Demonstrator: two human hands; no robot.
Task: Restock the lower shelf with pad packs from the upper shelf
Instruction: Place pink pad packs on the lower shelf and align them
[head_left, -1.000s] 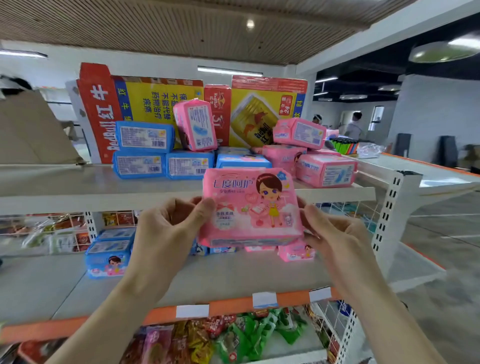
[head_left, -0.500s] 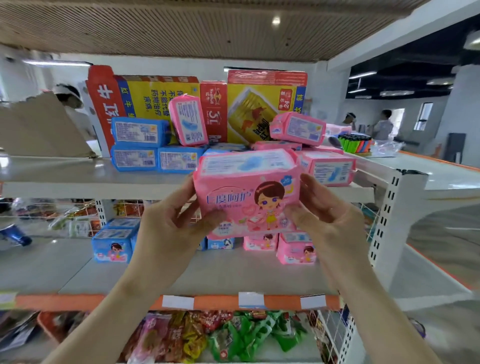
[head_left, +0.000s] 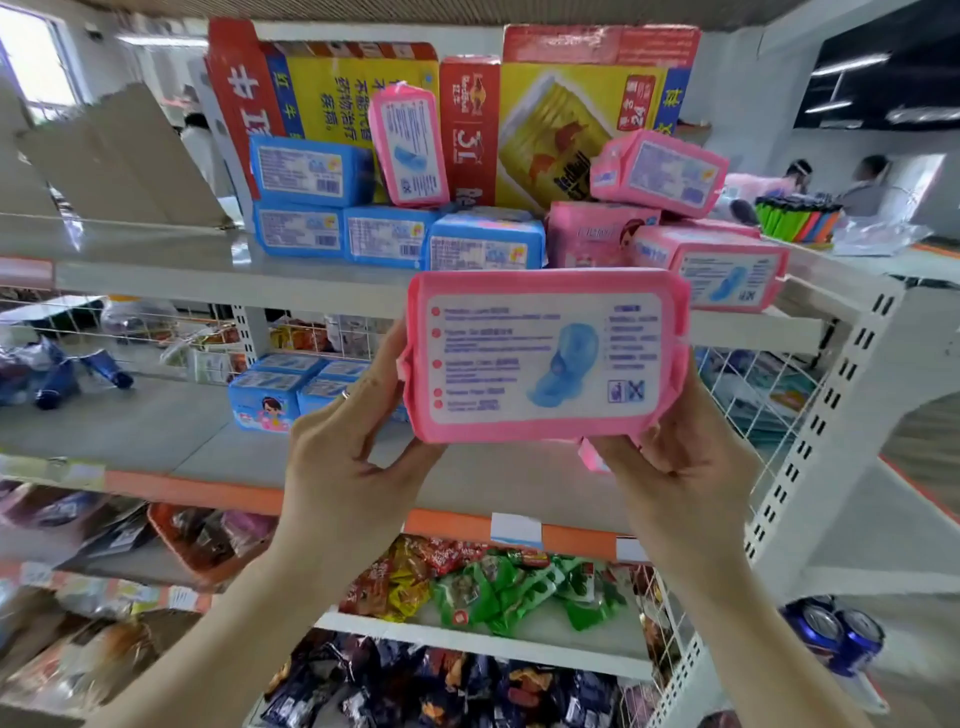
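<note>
Pink film wraps the pad pack (head_left: 540, 358) that both hands hold up in the open, in front of the gap between the two shelves, with its printed white back label facing the camera. The left hand (head_left: 343, 467) grips the pack's left end, thumb hooked under the bottom edge and fingers tucked behind. The right hand (head_left: 675, 467) clasps the lower right corner the same way (its fingers are hidden behind the pack). The pack's top edge overlaps the front lip of the upper shelf (head_left: 156, 270) in this view.

On that upper shelf, blue pad packs (head_left: 306, 171) sit stacked near the front edge, and pink pad packs (head_left: 660, 166) are piled to the right, one of them jutting over the lip. Red and yellow cartons (head_left: 353, 93) stand behind them all.

The lower shelf (head_left: 156, 436) carries a small cluster of blue packs (head_left: 270, 400) just left of the left hand. Bare grey board shows to the left of that cluster and along the front, behind the orange price strip (head_left: 208, 491). A white wire mesh panel (head_left: 753, 395) and a perforated upright (head_left: 831, 415) close off the shelf's right end. Below, snack bags (head_left: 498, 582) fill the next tier.
</note>
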